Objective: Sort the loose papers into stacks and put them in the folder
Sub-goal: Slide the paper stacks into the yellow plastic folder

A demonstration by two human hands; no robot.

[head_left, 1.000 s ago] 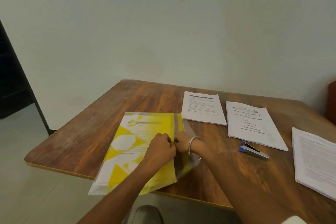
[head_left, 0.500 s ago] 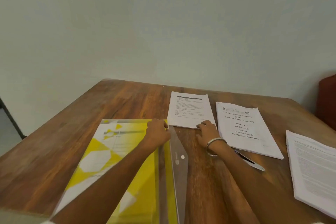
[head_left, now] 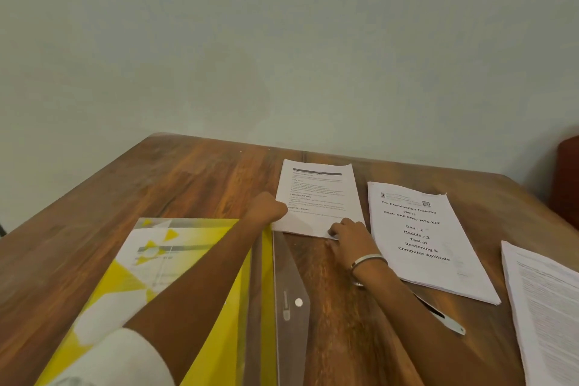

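The booklet reads "Pre Examination Training", lengthwise away. Both the left hand and right hand pinch the paper, fingers curled.

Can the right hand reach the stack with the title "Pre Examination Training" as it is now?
Probably yes. The right hand rests on the near corner of the smaller paper stack, and the titled stack lies just beside it with nothing between them.
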